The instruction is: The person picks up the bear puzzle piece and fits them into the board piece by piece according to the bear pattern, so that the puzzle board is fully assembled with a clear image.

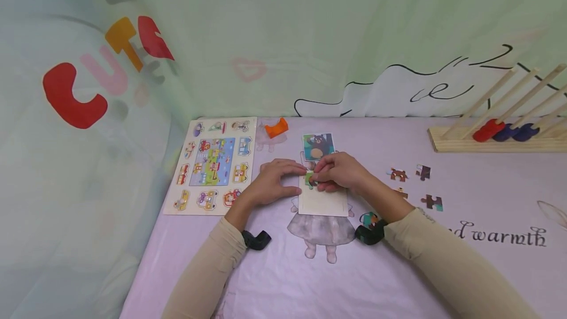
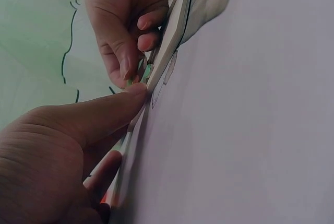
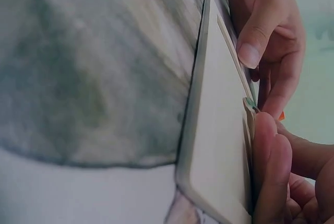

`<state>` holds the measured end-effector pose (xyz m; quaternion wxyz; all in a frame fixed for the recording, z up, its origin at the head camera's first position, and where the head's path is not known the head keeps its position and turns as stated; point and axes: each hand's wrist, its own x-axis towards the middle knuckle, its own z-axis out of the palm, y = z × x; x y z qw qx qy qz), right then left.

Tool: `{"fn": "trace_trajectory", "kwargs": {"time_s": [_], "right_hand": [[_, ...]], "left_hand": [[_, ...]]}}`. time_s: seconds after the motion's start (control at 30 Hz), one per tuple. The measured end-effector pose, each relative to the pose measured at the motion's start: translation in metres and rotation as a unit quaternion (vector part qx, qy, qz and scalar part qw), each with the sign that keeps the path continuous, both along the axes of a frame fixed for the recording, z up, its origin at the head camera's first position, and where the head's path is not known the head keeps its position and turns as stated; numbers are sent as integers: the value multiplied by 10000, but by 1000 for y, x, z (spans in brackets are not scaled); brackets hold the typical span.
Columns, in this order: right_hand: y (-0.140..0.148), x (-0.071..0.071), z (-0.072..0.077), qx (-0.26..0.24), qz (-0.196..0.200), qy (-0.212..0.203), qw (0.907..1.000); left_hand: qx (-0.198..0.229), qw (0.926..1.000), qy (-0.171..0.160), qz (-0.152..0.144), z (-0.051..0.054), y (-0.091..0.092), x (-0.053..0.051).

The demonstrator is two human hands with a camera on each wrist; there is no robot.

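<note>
Seemingly, our right hand point(image 1: 341, 172) pinches a green jigsaw piece point(image 1: 308, 178) at its fingertips; our left hand point(image 1: 273, 181), relaxed, lies just beside.

"CUT" and script "e" on hanging cloth point(image 1: 266, 23), "warmth" on lilac tablecloth point(image 1: 310, 287)

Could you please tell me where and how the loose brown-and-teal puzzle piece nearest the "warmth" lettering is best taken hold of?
Probably by two opposite edges, in a pinch from above with the right hand once it is free: the puzzle piece lies flat on the table, uncovered, and its knobbed outline offers edges to pinch.
</note>
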<state>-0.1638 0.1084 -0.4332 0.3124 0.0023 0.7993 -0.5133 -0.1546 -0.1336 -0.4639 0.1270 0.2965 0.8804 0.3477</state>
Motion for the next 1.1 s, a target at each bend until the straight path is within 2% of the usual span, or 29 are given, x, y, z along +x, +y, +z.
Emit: {"fn": "trace_trajectory", "kwargs": {"time_s": [0.37, 0.7, 1.1], "right_hand": [[-1, -3, 0, 68, -75, -110, 9999], [-5, -2, -1, 366, -14, 198, 9991], [-8, 1, 3, 580, -5, 382, 9976]], "left_hand": [[-12, 10000, -16, 42, -1, 0, 0], [36, 10000, -18, 58, 0, 0, 1], [14, 10000, 52, 46, 2, 1, 1]]}}
